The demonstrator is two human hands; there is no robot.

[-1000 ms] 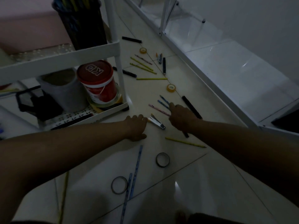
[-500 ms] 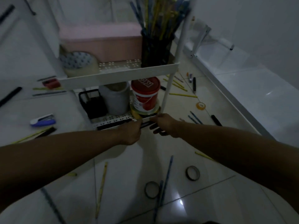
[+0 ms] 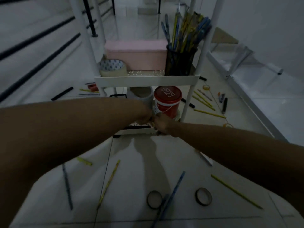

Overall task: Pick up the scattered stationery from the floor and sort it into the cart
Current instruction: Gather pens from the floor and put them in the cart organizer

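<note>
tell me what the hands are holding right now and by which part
It cannot be told. The left hand and right hand meet at the cart's bottom shelf, in front of the red bucket, too dark and blurred to show any hold.

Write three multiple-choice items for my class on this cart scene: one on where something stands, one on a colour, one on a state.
1. Where does the black mesh pen holder stand?
A. On the floor beside the cart
B. On the cart's upper shelf, right of the pink box
C. On the bottom shelf

2. What colour is the lid of the bucket on the bottom shelf?
A. Red
B. Green
C. Yellow

3. What state is the pen holder in?
A. Tipped over
B. Upright and empty
C. Upright, packed with pens and pencils

Key: 1 B, it stands at the shelf's right end beside the box. 2 A, the lid is red with white lettering. 3 C, blue and yellow sticks fan out of its top.
</note>
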